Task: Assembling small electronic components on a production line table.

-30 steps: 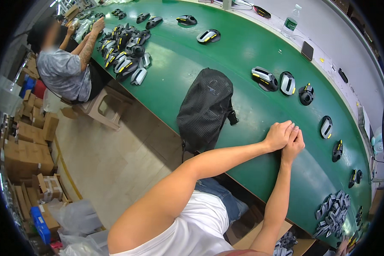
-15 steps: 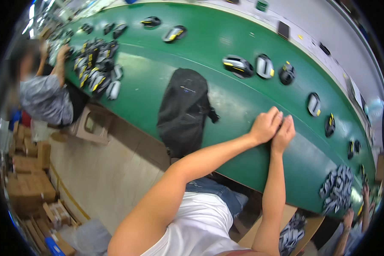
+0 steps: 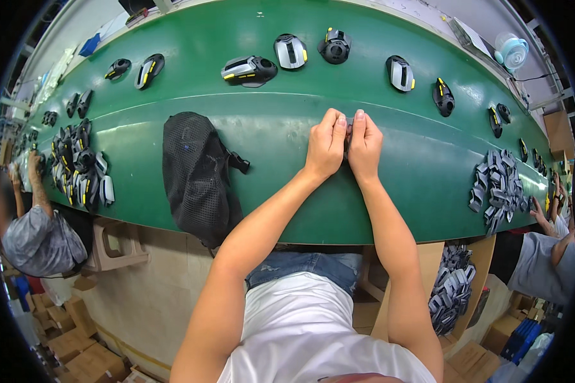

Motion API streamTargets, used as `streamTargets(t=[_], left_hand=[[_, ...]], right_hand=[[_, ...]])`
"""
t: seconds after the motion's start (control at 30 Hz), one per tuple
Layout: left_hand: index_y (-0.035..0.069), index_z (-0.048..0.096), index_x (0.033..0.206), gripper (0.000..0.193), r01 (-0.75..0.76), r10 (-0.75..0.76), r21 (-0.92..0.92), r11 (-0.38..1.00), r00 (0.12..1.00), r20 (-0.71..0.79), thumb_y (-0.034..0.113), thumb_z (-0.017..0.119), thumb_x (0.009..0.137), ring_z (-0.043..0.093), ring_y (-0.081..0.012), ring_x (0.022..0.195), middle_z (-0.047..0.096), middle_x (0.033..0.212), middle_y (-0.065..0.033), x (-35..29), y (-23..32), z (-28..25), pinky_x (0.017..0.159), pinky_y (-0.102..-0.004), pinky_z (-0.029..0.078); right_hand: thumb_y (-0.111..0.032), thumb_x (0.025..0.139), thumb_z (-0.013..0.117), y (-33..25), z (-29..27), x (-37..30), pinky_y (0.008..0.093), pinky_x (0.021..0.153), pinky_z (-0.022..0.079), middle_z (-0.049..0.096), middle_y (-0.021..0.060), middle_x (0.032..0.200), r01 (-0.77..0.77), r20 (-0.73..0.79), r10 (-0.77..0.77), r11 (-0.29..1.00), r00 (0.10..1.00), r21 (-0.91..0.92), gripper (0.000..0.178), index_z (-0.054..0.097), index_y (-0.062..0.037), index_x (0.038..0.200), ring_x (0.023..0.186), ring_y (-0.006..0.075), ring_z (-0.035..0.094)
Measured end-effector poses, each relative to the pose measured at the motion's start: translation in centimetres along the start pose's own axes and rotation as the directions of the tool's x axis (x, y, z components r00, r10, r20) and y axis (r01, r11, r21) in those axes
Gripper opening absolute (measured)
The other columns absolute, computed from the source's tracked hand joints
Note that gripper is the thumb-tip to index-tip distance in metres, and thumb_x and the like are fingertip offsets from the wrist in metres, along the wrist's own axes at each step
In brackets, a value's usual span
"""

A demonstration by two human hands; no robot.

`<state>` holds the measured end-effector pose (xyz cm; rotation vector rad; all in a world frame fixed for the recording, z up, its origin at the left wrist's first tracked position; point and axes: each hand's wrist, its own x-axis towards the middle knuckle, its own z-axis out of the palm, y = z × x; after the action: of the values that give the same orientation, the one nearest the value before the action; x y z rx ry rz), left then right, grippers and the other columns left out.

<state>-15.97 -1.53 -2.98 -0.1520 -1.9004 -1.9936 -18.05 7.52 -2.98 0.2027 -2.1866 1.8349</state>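
Note:
My left hand and my right hand meet over the green table, both closed with thumbs side by side. Between them is a small dark grey piece, mostly covered by my fingers, so its kind cannot be made out. Left of my hands lies a black mesh bag with a strap and buckle. Beyond my hands, a row of grey-and-black moulded parts with yellow tabs lies along the far half of the table.
A heap of black-and-yellow parts lies at the left, near a seated co-worker. Grey pieces are piled at the right, and more fill a cardboard box beside my right arm. Another co-worker sits at the far right.
The view has swung to the right, so the table and bag appear turned and farther left. My two hands stay together, and the dark piece between them now shows a little.

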Motion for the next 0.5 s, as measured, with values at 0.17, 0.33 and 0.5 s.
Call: streamTargets(t=[0.17,0.33,0.5], left_hand=[[0.0,0.047,0.079,0.018,0.008,-0.007,0.031,0.999,1.0,-0.015,0.013,0.043,0.09,0.051,-0.021,0.05,0.053,0.06,-0.0128,0.3,-0.1,0.1,0.049,-0.0314,0.04],[0.001,0.047,0.076,0.024,-0.02,0.022,0.124,0.992,1.0,-0.014,0.018,0.043,0.092,0.043,-0.0084,0.052,0.049,0.058,-0.003,0.7,0.0,0.1,0.048,-0.0259,0.037],[0.001,0.047,0.077,0.024,-0.004,0.005,0.038,0.999,1.0,-0.018,0.018,0.043,0.092,0.043,-0.0078,0.053,0.048,0.058,-0.0027,0.2,-0.1,0.3,0.047,-0.0253,0.036]], right_hand=[[-0.021,0.094,0.042,-0.1,0.5,-0.1,0.0315,0.044,0.033,0.04,0.0087,0.05,0.109,-0.028,-0.112,0.99,0.993,-0.092,0.035,0.044,0.0004,0.066,0.045,0.0139,0.038],[-0.018,0.093,0.042,-0.9,0.1,-0.2,0.0347,0.041,0.034,0.043,0.0127,0.049,0.346,0.008,-0.359,0.894,0.933,-0.286,0.033,0.045,-0.0002,0.066,0.04,0.0233,0.043],[-0.017,0.093,0.041,-1.1,0.2,-0.1,0.035,0.041,0.035,0.044,0.0128,0.047,0.222,-0.052,-0.239,0.948,0.97,-0.23,0.033,0.044,-0.0002,0.065,0.039,0.025,0.044]])
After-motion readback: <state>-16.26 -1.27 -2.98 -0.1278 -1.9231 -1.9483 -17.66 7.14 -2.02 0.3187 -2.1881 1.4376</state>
